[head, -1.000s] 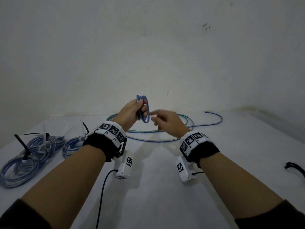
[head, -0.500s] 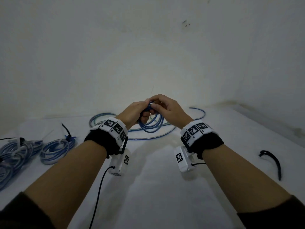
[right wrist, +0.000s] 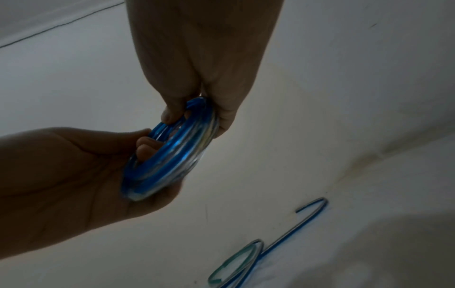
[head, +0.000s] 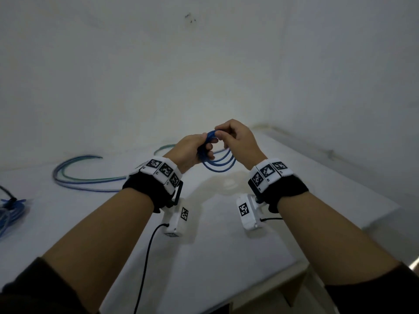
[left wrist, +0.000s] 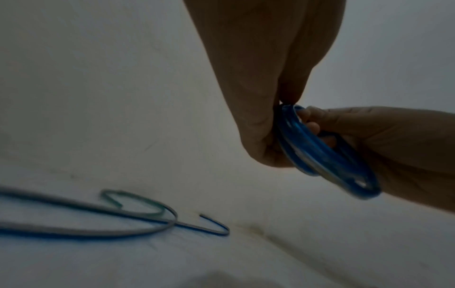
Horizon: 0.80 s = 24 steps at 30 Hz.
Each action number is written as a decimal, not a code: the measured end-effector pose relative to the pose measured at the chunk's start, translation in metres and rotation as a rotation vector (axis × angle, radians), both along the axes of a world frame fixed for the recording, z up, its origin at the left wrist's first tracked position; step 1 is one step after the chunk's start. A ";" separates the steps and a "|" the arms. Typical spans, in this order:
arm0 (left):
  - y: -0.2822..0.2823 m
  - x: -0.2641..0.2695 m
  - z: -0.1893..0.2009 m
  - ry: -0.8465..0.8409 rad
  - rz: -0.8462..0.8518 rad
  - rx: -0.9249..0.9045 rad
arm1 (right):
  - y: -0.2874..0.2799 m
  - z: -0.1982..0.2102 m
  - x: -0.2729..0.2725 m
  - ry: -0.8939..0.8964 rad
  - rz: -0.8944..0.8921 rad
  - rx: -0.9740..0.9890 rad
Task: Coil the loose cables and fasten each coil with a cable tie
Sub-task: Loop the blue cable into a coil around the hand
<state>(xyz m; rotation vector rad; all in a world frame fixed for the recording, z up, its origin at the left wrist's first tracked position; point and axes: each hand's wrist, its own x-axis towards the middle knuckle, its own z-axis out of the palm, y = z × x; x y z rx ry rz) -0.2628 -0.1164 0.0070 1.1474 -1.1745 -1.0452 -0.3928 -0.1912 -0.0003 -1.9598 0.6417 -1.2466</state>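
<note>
Hands are meeting above the counter: the left hand is gripping the blue coil with curled fingers, the right hand is pinching its top. Beyond the grip, loose cables are lying on the counter.

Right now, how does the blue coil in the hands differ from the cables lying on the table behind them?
The blue coil is wound into several tight loops; the loose cables lie in long open curves. The coil is held in the air by the left hand and right hand; the loose cables rest on the table, untouched. Both are thin and bluish.
</note>
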 end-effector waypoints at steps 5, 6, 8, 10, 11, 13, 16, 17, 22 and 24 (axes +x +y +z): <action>-0.024 -0.050 -0.001 -0.073 -0.009 0.051 | -0.014 -0.006 -0.051 0.046 -0.088 0.068; -0.028 -0.060 -0.002 -0.114 -0.004 0.043 | -0.015 -0.005 -0.062 0.065 -0.067 0.099; -0.036 -0.072 -0.003 -0.184 0.003 0.045 | -0.019 -0.003 -0.082 0.086 -0.010 0.217; -0.042 -0.083 -0.006 -0.217 -0.005 0.069 | -0.026 -0.003 -0.105 0.152 -0.046 0.304; -0.045 -0.087 -0.008 -0.224 -0.013 0.077 | -0.031 -0.005 -0.117 0.224 -0.107 0.306; -0.048 -0.093 -0.012 -0.242 -0.016 0.085 | -0.042 -0.013 -0.139 0.450 -0.240 0.251; -0.050 -0.099 -0.018 -0.263 -0.010 0.088 | -0.054 -0.027 -0.167 0.792 -0.373 0.216; -0.051 -0.100 -0.020 -0.267 -0.007 0.090 | -0.055 -0.030 -0.173 0.871 -0.403 0.207; -0.053 -0.102 -0.025 -0.297 -0.001 0.103 | -0.054 -0.043 -0.186 1.066 -0.371 0.268; -0.054 -0.101 -0.026 -0.304 0.001 0.103 | -0.053 -0.046 -0.187 1.079 -0.329 0.255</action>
